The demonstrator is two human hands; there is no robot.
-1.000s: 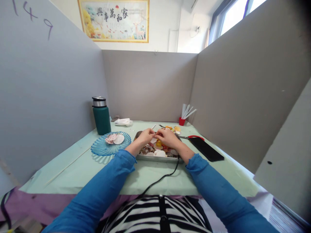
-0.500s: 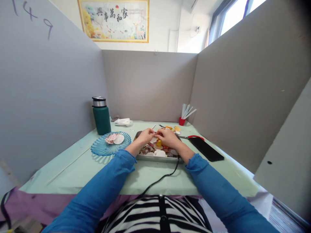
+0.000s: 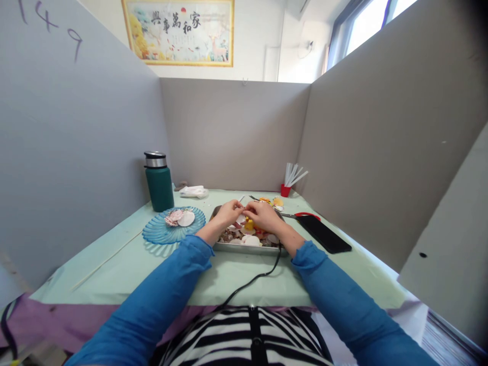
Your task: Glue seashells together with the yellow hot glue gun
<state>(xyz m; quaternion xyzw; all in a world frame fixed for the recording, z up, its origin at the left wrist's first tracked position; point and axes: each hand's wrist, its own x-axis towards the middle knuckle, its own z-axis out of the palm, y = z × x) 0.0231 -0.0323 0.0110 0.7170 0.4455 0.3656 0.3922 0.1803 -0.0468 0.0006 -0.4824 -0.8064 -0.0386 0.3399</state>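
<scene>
My left hand (image 3: 229, 213) and my right hand (image 3: 262, 214) meet fingertip to fingertip over a metal tray (image 3: 247, 248). Both are closed in a pinch, and whatever lies between the fingertips is too small and covered to name. In the tray, below the hands, are many seashells and shell pieces (image 3: 250, 240), white, brown and reddish. A small yellow object (image 3: 249, 224) stands among them, close to my right fingers. A pale thin stick (image 3: 241, 198) shows just beyond my left fingertips; whether it is held I cannot tell.
On the left are a blue glass plate (image 3: 152, 231) with shells on it and a green bottle (image 3: 159, 185). Red-handled scissors (image 3: 308, 215) and a black phone (image 3: 324, 235) lie right. A red cup (image 3: 285, 191) holds white sticks. A black cable (image 3: 251, 279) crosses the front. Grey partitions (image 3: 236, 132) enclose the table.
My left fingers have shifted very slightly, and less of the pale stick shows beyond them. Everything else stays in place.
</scene>
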